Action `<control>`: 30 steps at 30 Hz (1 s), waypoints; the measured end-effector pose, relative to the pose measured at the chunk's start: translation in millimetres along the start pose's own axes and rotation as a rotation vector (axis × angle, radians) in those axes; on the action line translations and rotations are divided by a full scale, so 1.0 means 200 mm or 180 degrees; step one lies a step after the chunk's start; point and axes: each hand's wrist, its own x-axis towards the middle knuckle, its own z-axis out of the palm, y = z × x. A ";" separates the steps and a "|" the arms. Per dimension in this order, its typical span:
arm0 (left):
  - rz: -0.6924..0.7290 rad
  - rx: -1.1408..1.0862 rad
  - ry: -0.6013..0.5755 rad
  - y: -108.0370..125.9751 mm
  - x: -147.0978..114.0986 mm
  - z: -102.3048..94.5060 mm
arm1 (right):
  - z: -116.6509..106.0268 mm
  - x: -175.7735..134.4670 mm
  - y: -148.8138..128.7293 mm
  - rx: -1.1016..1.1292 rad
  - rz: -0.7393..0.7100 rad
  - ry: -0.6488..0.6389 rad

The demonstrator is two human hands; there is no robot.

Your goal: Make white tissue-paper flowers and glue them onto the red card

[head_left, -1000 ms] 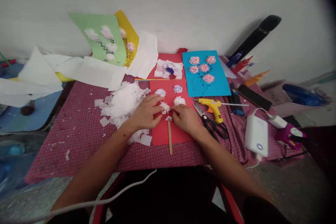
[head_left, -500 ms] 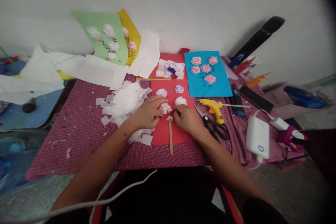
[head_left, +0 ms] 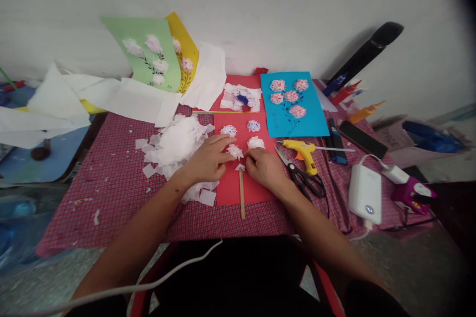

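A red sheet of card (head_left: pixel 227 185) lies in front of me with several tissue-paper flowers on it. My left hand (head_left: pixel 208 159) rests at its left side, thumb and fingers apart around the left edge of the lower-left white flower (head_left: pixel 234 151). From the right, my right hand (head_left: pixel 266 166) reaches in with curled fingers beside that flower, just below another white flower (head_left: pixel 256 142); its fingertips are too small to read. Between the hands, a wooden stick (head_left: pixel 242 198) lies with a bit of white paper (head_left: pixel 240 167) at its tip. Two flowers farther back carry blue specks.
A heap of white paper squares (head_left: pixel 182 141) lies left. Scissors (head_left: pixel 303 181), a yellow glue gun (head_left: pixel 305 153), a phone (head_left: pixel 362 138) and a white power bank (head_left: pixel 365 193) lie right. Behind are a blue flower card (head_left: pixel 275 124) and paint-stained tissue (head_left: pixel 232 104).
My left thumb has stretched out slightly toward the lower-left flower. My right hand stays nearly in place, and the stick has not moved.
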 end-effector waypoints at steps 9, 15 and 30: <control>-0.0009 0.0036 -0.0076 0.00 0.00 0.01 | 0.00 0.00 0.01 0.0003 -0.0007 -0.0018; -0.0064 -0.0026 0.0208 -0.02 0.00 0.00 | 0.00 0.00 0.00 -0.0003 0.0021 -0.0020; -0.0278 0.0126 0.0102 -0.03 -0.01 0.03 | 0.05 -0.01 0.00 0.0188 -0.0228 0.0046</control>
